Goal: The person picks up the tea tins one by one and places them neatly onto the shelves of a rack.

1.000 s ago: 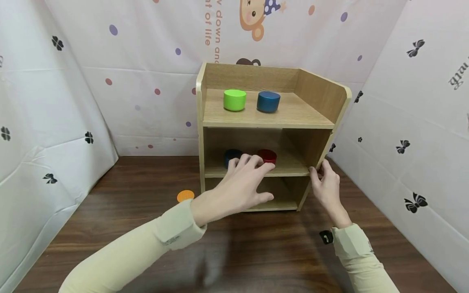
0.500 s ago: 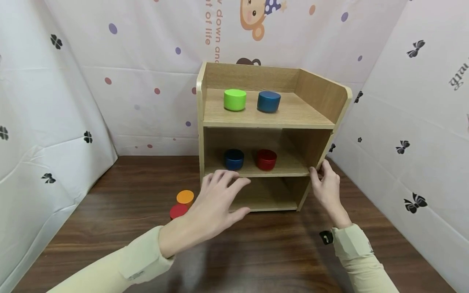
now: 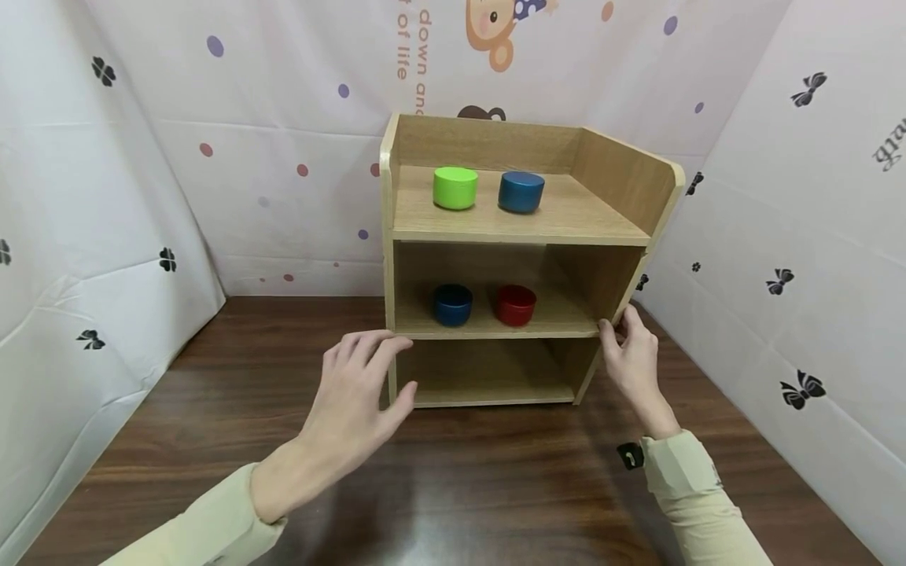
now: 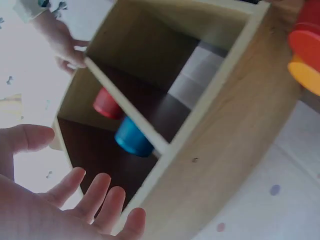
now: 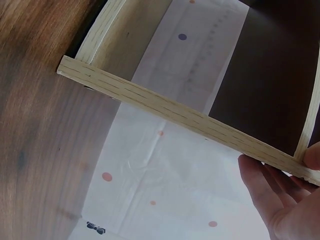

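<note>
A small wooden shelf (image 3: 520, 237) stands on the dark wooden surface. My right hand (image 3: 633, 362) grips the front edge of its right side panel, near the middle board, with the thumb inside and the fingers outside. Off the shelf's lower left corner, my left hand (image 3: 347, 397) is held with fingers spread and slightly bent, holding nothing. A green round tin (image 3: 455, 189) and a blue round tin (image 3: 521, 192) sit on the top board. Below them, a dark blue tin (image 3: 453, 305) and a red tin (image 3: 515, 305) stand on the middle board.
In the left wrist view, a red round lid (image 4: 307, 42) and an orange one (image 4: 306, 75) show beside the shelf; the left hand hides them in the head view. A patterned white cloth (image 3: 297, 204) hangs behind and at both sides.
My left hand has drawn back from the middle board to the left, empty, past the shelf's left edge. The right hand keeps its hold on the shelf. The tins have not moved.
</note>
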Tool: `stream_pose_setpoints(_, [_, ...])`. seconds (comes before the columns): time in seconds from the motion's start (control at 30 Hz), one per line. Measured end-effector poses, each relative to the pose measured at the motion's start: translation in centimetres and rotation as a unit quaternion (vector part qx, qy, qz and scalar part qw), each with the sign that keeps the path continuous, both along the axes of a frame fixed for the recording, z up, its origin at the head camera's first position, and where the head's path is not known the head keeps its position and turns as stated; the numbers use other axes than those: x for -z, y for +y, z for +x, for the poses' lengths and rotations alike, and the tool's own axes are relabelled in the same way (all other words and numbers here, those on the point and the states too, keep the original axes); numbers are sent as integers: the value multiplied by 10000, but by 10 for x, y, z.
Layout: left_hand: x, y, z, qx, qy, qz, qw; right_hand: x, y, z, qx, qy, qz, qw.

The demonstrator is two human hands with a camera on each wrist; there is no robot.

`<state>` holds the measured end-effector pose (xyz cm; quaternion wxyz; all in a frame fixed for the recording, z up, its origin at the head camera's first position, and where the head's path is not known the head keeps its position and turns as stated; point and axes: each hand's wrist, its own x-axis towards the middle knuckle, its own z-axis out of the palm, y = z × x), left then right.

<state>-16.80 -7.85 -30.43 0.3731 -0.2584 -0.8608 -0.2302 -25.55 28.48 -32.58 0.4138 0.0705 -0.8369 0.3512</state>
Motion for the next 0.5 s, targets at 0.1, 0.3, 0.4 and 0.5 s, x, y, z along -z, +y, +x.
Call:
stream_pose_setpoints(0.1, [8, -6, -2, -189, -43, -16, 9998, 1, 0, 0, 7, 18, 24, 10000])
stream_pose_setpoints(0.3, [27, -21, -4, -580, -533, -71, 9969, 3, 1, -1, 68, -53, 60, 9999])
stream_pose_setpoints(0.4, [38, -28, -6, -791, -885, -280, 9925, 2, 2, -1, 79, -73, 50, 9999])
stream_pose_setpoints(0.5, [49, -36, -10, -1020, -1234, -617, 9852, 2, 2, -1, 63, -80, 43, 9999])
